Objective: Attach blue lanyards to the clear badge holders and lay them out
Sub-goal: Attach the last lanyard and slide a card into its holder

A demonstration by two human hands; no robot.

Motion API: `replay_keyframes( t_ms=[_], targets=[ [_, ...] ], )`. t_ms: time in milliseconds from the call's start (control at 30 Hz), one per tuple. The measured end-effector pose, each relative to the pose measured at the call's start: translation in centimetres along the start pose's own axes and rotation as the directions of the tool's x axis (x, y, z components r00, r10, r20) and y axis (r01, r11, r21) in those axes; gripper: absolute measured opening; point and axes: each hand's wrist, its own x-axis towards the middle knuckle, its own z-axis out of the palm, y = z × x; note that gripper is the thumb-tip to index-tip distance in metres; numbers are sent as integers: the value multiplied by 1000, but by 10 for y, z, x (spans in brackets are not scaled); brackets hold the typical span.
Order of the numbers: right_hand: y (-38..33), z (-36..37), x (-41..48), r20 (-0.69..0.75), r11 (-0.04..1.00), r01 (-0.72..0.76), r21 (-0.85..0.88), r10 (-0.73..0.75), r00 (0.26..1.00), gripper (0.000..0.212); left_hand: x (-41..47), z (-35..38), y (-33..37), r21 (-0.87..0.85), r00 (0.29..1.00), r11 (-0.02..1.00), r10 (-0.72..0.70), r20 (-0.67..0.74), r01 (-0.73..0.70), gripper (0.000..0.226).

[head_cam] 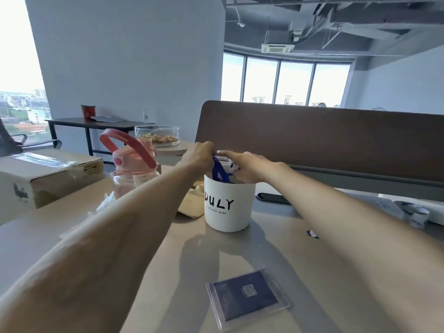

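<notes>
A white cup (228, 205) with black lettering stands mid-table and holds blue lanyards (219, 171) that stick out of its mouth. My left hand (199, 157) pinches the top of a lanyard strap just above the cup's rim. My right hand (247, 165) reaches over the cup from the right, fingers curled down into the lanyards inside. A clear badge holder (247, 299) with a dark blue card in it lies flat on the table near me.
A pink water bottle (134, 164) and a cardboard box (48, 174) stand at the left. A glass bowl (157, 135) sits behind them. A brown divider panel (336, 138) closes off the table's far side. A beige pouch (192, 203) lies beside the cup.
</notes>
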Motion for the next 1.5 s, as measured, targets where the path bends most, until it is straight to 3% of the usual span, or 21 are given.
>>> replay_keyframes(
  t_ms=[67,167,267,467,600,667,800,1000,1133,1267,1367,1500],
  targets=[
    [-1,-6,-1,34,997,33,-67,-31,999,68,3,8,-1,42,999,999,-6,54,3,26],
    [3,-19,-10,-87,1000,-21,10,21,996,50,3,9,3,70,1000,998,-3,-21,4,28],
    [11,-22,-29,-165,991,-95,92,109,980,36,-7,8,12,-2,997,1000,3,-74,-3,22],
    [21,2,-96,-308,952,-135,277,220,926,36,-69,10,45,-175,994,979,96,-52,-104,24],
    [33,24,-163,-306,910,-168,379,295,905,31,-137,26,69,-243,977,946,205,-56,-213,19],
    [41,42,-198,-256,893,-219,394,335,907,31,-178,44,75,-210,965,945,262,28,-250,20],
    [67,77,-260,-179,864,-366,346,444,878,32,-230,86,82,-25,945,969,244,216,-244,28],
    [108,94,-293,-106,820,-569,58,572,814,48,-228,118,108,-120,936,955,290,199,-270,27],
    [127,93,-292,-4,789,-613,41,614,790,47,-214,137,117,-143,941,954,287,181,-263,24],
    [104,94,-309,-37,861,-496,111,502,864,31,-207,148,113,-129,941,954,292,170,-272,24],
    [85,92,-325,-141,898,-440,30,439,887,32,-205,152,112,-152,945,954,281,168,-257,32],
    [81,80,-334,-312,856,-517,-11,488,815,41,-202,151,110,-203,955,961,227,190,-188,33]
  ],
)
